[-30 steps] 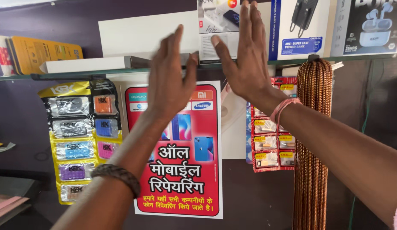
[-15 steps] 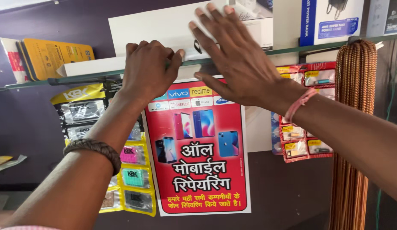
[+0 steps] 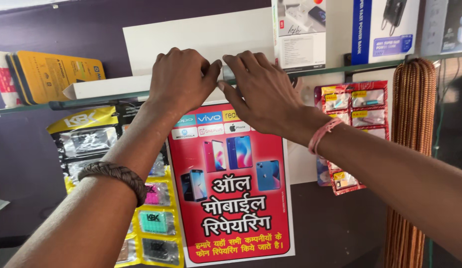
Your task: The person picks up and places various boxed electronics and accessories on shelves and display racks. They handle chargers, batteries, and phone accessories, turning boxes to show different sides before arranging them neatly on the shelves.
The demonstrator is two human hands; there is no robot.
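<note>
Landmark: I take the thin glass shelf [image 3: 117,95] running across the purple wall as reference.
Left hand [image 3: 181,79]: curled, knuckles up, fingertips pinched at the shelf edge, right on the top margin of the red glossy paper poster [image 3: 231,188]. One second ago I saw it open and spread; half a second ago it was already closing.
Right hand [image 3: 263,92]: fingers bent and drawn together, tips pressing the same top margin, touching the left thumb. Earlier it was splayed flat, higher up.
Poster: hangs straight below the shelf, its top edge hidden under both hands.
White flat box [image 3: 107,87]: lies on the shelf, just left of the left hand.
Coiled brown cables [image 3: 412,149]: hang below the shelf, well right of the poster.
Wrists: braided dark band [image 3: 114,173] on the left, pink thread [image 3: 320,136] on the right.
</note>
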